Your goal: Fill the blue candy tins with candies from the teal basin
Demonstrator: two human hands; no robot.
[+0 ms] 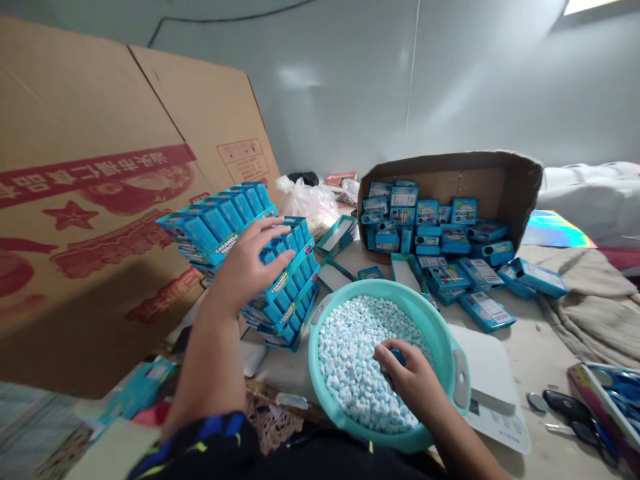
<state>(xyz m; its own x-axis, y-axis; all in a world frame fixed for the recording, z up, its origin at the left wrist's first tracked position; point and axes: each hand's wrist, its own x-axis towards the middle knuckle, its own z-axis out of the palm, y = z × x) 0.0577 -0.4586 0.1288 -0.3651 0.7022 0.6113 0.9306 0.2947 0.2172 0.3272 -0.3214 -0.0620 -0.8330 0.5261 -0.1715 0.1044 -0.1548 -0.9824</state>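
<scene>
My left hand (250, 267) is over the stack of display trays (295, 293) filled with small blue boxes. Its fingers are stretched out and spread at the top boxes; whether they touch them I cannot tell. My right hand (410, 373) dips into a turquoise basin (445, 333) with its fingers closed around a small dark blue round thing (399, 357), mostly hidden by the fingers. Small pale blue and white candies (355, 353) fill much of the basin around that hand.
A large brown carton (100, 200) stands at the left. Behind the basin, an open cardboard box (450, 170) spills blue boxes (450, 277) onto the table. To the right lie a white scale (505, 427), keys (570, 407) and a cloth (585, 287). A plastic bag (310, 203) sits behind the stack.
</scene>
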